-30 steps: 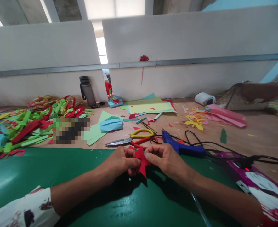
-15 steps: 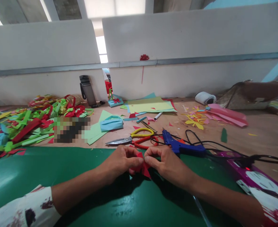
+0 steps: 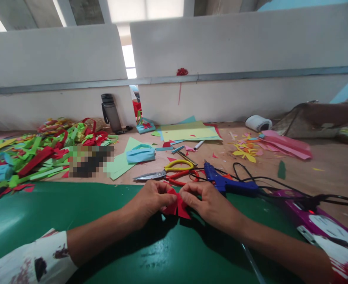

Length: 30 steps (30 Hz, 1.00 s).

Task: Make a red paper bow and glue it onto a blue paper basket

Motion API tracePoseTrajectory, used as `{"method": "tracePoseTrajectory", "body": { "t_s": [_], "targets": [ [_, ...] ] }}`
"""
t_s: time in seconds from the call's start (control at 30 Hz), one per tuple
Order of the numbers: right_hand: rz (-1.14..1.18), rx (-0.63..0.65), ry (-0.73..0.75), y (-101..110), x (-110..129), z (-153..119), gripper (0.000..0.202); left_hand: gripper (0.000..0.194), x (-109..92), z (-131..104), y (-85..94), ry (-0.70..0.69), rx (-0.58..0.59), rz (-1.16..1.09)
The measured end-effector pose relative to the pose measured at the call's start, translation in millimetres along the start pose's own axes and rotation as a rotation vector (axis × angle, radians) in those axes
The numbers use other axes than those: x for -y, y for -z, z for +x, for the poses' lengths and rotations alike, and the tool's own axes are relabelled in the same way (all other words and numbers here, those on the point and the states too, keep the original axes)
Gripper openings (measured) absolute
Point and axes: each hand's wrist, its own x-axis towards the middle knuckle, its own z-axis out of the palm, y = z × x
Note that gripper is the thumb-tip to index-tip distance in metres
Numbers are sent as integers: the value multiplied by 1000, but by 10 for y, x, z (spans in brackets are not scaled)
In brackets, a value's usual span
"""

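The left hand (image 3: 153, 200) and right hand (image 3: 207, 202) clamp a cut red paper piece (image 3: 183, 210) between thumbs and fingers, over the near green mat (image 3: 117, 252). Scissors (image 3: 150, 176) lie just beyond, with a blue hot-glue gun (image 3: 235, 186) to the right and folded light-blue paper (image 3: 141, 155) farther left.

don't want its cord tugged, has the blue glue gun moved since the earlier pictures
No, the blue glue gun shows no shift against the yellow-handled scissors beside it.
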Motion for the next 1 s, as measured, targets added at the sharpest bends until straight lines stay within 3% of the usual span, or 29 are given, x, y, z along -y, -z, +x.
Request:
{"method": "tracePoseTrajectory", "body": {
  "t_s": [0.1, 0.43, 0.7, 1.0],
  "targets": [
    [-46, -2, -64, -3, 35, 2, 15, 22, -9, -9, -2, 5, -5, -13],
    [-25, -35, -56, 10, 71, -7, 16, 21, -26, -29, -3, 9, 40, -54],
    [-19, -34, -101, 20, 55, 8, 16, 36, 9, -1, 56, -15, 116, -146],
    [-26, -33, -112, -1, 25, 20, 14, 27, 39, 18, 52, -62, -176, -241]
  ]
}}
